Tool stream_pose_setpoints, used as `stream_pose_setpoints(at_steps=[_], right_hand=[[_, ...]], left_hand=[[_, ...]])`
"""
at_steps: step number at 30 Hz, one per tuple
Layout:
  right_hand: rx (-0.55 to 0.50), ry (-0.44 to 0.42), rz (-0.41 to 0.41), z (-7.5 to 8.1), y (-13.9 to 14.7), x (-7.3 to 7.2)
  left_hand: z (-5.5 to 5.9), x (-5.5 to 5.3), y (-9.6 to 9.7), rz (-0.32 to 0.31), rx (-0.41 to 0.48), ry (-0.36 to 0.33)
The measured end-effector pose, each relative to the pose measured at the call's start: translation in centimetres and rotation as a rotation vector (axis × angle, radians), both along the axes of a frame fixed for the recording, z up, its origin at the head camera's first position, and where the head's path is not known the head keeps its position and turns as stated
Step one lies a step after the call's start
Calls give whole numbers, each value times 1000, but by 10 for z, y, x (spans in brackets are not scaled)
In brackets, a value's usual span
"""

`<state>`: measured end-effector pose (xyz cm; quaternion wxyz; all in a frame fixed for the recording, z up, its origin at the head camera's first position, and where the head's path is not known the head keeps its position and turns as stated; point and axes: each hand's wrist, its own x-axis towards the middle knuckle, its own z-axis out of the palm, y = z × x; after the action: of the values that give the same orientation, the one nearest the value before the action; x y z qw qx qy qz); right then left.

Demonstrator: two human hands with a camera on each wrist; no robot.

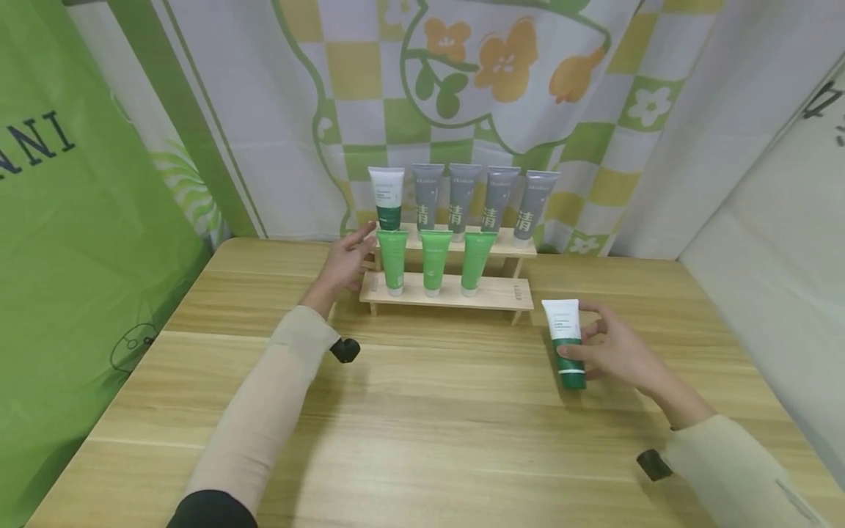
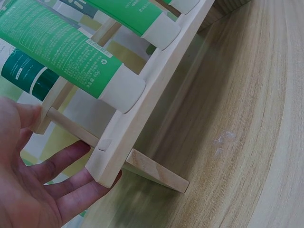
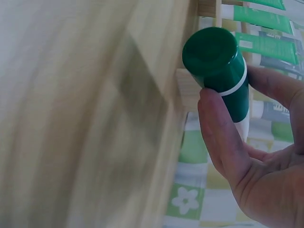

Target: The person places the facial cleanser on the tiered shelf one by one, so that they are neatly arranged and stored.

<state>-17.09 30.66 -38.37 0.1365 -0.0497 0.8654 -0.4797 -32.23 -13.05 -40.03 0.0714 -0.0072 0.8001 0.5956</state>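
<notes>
At the right, my right hand (image 1: 610,348) holds a white and dark green squeeze tube (image 1: 564,345) above the table, cap down. The right wrist view shows its dark green cap (image 3: 211,52) between thumb and fingers. My left hand (image 1: 345,262) grips the left end of a two-tier wooden display stand (image 1: 449,291). In the left wrist view, one digit touches the upper shelf's end and other fingers (image 2: 71,185) reach under the lower shelf. A matching white and green tube (image 1: 388,196) stands on the upper shelf, left of several grey tubes (image 1: 465,198). Three light green tubes (image 1: 434,260) stand on the lower shelf.
The stand is on a wood-grain table (image 1: 422,411). A patterned curtain (image 1: 363,73) hangs behind it, with green cloth (image 1: 79,220) on the left. A thin dark cable (image 1: 132,345) lies by the table's left edge.
</notes>
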Motion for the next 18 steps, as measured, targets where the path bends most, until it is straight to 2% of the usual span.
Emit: stream_pose_setpoints(at_steps=[6, 11, 18], right_hand=[[2, 61, -33, 12, -15, -13], [-39, 113, -62, 20, -30, -23], [-116, 232, -110, 24, -48, -39]], left_hand=[[-1, -1, 0, 1, 4, -5], [0, 0, 0, 1, 5, -11], [0, 0, 0, 7, -5, -10]])
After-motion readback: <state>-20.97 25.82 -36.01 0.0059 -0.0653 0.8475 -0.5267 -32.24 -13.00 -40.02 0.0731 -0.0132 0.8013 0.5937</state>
